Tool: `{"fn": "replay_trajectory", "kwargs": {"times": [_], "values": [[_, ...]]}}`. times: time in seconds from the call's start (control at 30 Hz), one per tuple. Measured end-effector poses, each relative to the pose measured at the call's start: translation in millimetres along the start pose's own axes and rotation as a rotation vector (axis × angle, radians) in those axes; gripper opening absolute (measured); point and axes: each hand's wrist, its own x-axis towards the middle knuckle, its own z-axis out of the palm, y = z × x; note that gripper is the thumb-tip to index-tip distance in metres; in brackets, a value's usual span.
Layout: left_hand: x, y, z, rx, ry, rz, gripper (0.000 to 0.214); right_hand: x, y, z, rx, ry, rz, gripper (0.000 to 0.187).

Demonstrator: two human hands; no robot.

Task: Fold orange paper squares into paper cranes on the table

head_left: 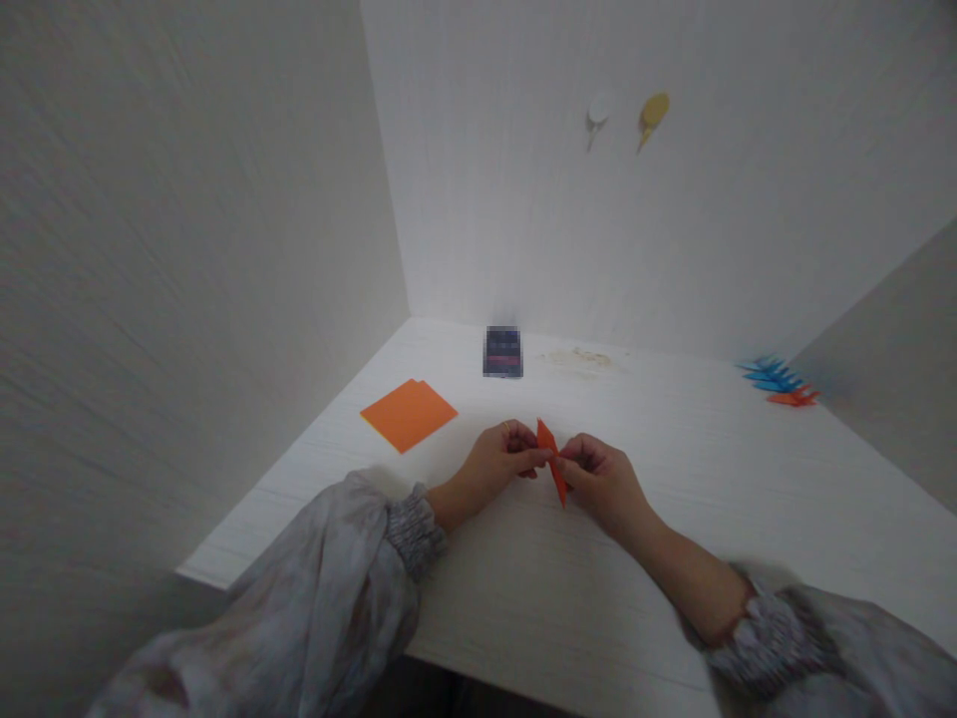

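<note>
A piece of folded orange paper is held up between my two hands above the white table. Its shape is narrow and pointed at the upper and lower ends. My left hand pinches it from the left, thumb and fingers closed near its middle. From the right, my right hand pinches the same paper, with the fingers curled. The fingertips hide the paper's centre. To the left of my left hand lies a stack of flat orange paper sheets.
A small dark object, blurred out, is by the back wall. At the far right lie several blue folded papers and an orange folded paper. White and yellow hooks are on the wall. Walls enclose the table left, back and right.
</note>
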Motion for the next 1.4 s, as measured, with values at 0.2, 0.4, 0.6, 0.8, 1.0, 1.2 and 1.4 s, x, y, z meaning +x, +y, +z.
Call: {"fn": "replay_trajectory", "kwargs": {"times": [0.2, 0.4, 0.6, 0.8, 1.0, 1.2, 1.4], "values": [[-3, 5, 0.5, 0.059, 0.011, -0.013, 0.025, 0, 3, 0, -0.070, 0.012, -0.066, 0.016], [0, 1, 1.4, -0.007, -0.006, -0.020, 0.025, -3, -7, 0, -0.183, 0.037, -0.095, 0.016], [-2, 2, 3.6, -0.107, 0.035, -0.047, 0.028, -5, -5, 1, -0.427, 0.099, -0.232, 0.017], [-2, 5, 5.3, -0.113, -0.031, -0.046, 0.023, -6, -4, -2, -0.728, 0.103, -0.464, 0.011], [-2, 4, 5.1, -0.067, -0.068, 0.002, 0.026, -6, -9, -2, -1.008, 0.088, -0.677, 0.013], [-3, 8, 4.9, 0.022, -0.008, -0.024, 0.012, -7, -9, -3, -0.962, 0.026, -0.689, 0.014], [-3, 11, 3.1, 0.092, -0.026, -0.034, 0.010, -3, -8, -3, -0.530, 0.110, -0.519, 0.014]]}}
